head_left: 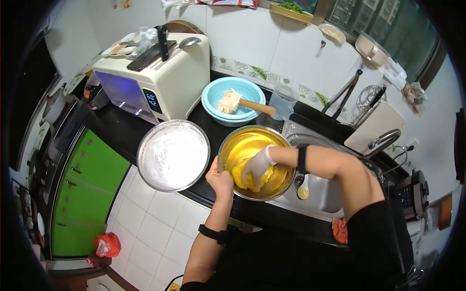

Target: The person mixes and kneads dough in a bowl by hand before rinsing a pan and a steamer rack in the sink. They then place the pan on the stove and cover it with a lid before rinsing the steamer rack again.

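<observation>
Currently, the yellow mass sits low in the left half of the metal bowl, at the front edge of the black counter. It is soft-looking, bright yellow and uneven: the main body is a rounded lump, with small ragged pieces at its right side. Yellow reflections or residue colour the bowl's inner wall; which of the two cannot be told.

The right hand, in a thin whitish covering, reaches into the bowl with its fingers bent over the mass. The fingertips are hidden, so a closed grip cannot be confirmed. The left hand is bare and grips the bowl's left rim.

Just left of this bowl, a second bowl holds white powder and overhangs the counter's front edge. Behind both, a blue basket contains a pale cloth-like item and a wooden handle. To the right, a spoon with yellow residue lies in the sink, near its left edge.
</observation>
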A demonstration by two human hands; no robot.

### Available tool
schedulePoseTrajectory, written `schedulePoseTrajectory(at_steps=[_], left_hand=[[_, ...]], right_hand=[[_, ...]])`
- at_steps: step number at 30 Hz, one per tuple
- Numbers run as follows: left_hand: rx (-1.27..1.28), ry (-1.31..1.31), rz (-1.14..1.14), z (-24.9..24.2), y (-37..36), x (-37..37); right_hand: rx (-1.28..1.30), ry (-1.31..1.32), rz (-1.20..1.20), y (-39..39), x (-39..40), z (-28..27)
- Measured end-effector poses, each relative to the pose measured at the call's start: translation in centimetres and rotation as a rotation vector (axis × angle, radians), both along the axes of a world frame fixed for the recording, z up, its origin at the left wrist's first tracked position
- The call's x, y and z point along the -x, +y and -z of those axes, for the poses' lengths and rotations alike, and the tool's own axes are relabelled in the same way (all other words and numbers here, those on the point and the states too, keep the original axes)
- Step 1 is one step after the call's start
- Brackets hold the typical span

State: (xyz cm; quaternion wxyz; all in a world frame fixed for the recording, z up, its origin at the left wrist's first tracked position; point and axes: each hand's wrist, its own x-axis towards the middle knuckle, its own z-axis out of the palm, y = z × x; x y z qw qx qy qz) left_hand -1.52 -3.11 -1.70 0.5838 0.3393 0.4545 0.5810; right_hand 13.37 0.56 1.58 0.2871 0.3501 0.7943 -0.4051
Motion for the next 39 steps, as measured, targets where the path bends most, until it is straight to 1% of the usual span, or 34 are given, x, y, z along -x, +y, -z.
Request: schedulePoseTrajectory(at_steps=[1,2,4,5,6,8,9,11,12,14,17,18,19,20,21,22,23,24,25,27,28,30,31,32,33,34,36,37,38,39], left_hand=[[-0.02,-0.001,-0.02,0.4,0.2,-0.1],[-0.043,-0.003,-0.012,0.8,0.3,-0.1],[-0.043,-0.004,0.037,1.2,0.4,0.0],[-0.06,-0.018,0.025,1.2,0.5,-0.1],[-0.064,-0.024,0.015,1.2,0.5,-0.2],[-0.055,0.073,0.001,1.1,0.5,-0.1],[-0.071,0.079,-0.009,1.1,0.5,-0.1],[-0.062,0.096,-0.02,1.7,0.7,-0.1],[-0.054,0.113,-0.028,2.0,0.9,-0.2],[-0.065,0.076,-0.043,2.2,0.9,-0.2],[-0.092,0.024,-0.014,2.2,0.6,-0.1],[-0.111,0.003,0.012,2.0,0.6,-0.1],[-0.079,-0.068,0.008,1.6,0.5,-0.3],[-0.077,-0.069,0.022,1.5,0.6,-0.4],[-0.061,-0.025,0.009,1.3,0.6,-0.3],[-0.044,0.019,-0.008,1.1,0.5,-0.3],[-0.053,0.006,-0.005,0.3,0.3,-0.2],[-0.051,0.007,-0.007,0.6,0.5,-0.2],[-0.062,0.014,-0.013,1.0,0.5,-0.2],[-0.077,0.017,-0.022,1.4,0.3,-0.2],[-0.075,0.01,-0.008,1.3,0.2,-0.1],[-0.081,-0.013,-0.031,1.6,0.5,-0.2],[-0.117,0.031,-0.028,2.5,0.7,-0.4],[-0.148,0.084,-0.021,2.9,0.7,-0.3],[-0.158,0.11,-0.046,2.0,0.4,-0.2],[-0.191,0.097,-0.03,2.4,0.5,-0.1],[-0.167,0.075,-0.04,2.5,0.6,-0.2],[-0.171,0.074,-0.04,2.4,0.6,-0.3],[-0.165,0.086,-0.039,2.2,0.5,-0.3],[-0.158,0.098,-0.039,2.1,0.6,-0.2]], right_hand=[[0.172,0.036,0.252,0.1,0.1,-1.4],[0.172,0.036,0.238,0.3,0.4,-1.2],[-0.245,0.003,0.211,0.8,0.8,-0.6],[-0.455,-0.015,0.196,0.9,0.9,-0.5],[-0.46,-0.018,0.185,0.6,1.6,0.0],[-0.43,0.052,0.199,-0.7,4.1,1.0],[-0.424,0.049,0.189,-1.1,4.5,0.9],[-0.382,-0.21,0.022,-1.7,5.2,-0.5],[-0.381,-0.217,0.009,-1.8,4.6,-0.6],[-0.512,-0.027,-0.333,-2.9,1.9,-0.6],[-0.504,0.034,-0.389,-3.7,-2.7,-2.6],[-0.5,0.029,-0.372,-4.1,-3.1,-2.3],[-0.421,-0.072,-0.338,-4.5,-3.5,-1.6],[-0.34,-0.171,-0.305,-4.9,-3.7,-0.6],[-0.349,-0.189,-0.366,-4.5,-4.5,3.6],[-0.344,-0.188,-0.357,-4.0,-3.3,3.9],[-0.31,-0.256,-0.308,-3.6,-1.1,4.4],[-0.291,-0.331,-0.27,-3.1,0.3,4.4],[-0.291,-0.331,-0.274,-2.9,0.4,4.3],[-0.286,-0.198,-0.263,-2.5,0.4,3.8],[-0.294,-0.204,-0.27,-2.3,0.2,4.1],[-0.186,-0.108,-0.133,-1.2,-1.0,4.9],[-0.191,-0.119,-0.169,-1.2,-0.8,2.6],[-0.245,-0.153,0.025,-1.7,-0.1,-1.3],[-0.3,-0.179,0.227,-1.9,0.2,-3.5],[-0.305,-0.176,0.213,-1.6,-0.2,-3.4],[-0.368,-0.26,0.466,-0.6,-1.6,-2.0],[-0.25,-0.321,0.493,0.0,-1.9,-0.2],[-0.253,-0.321,0.492,0.3,-1.8,1.4],[-0.266,-0.264,0.613,0.5,-1.3,3.0]])
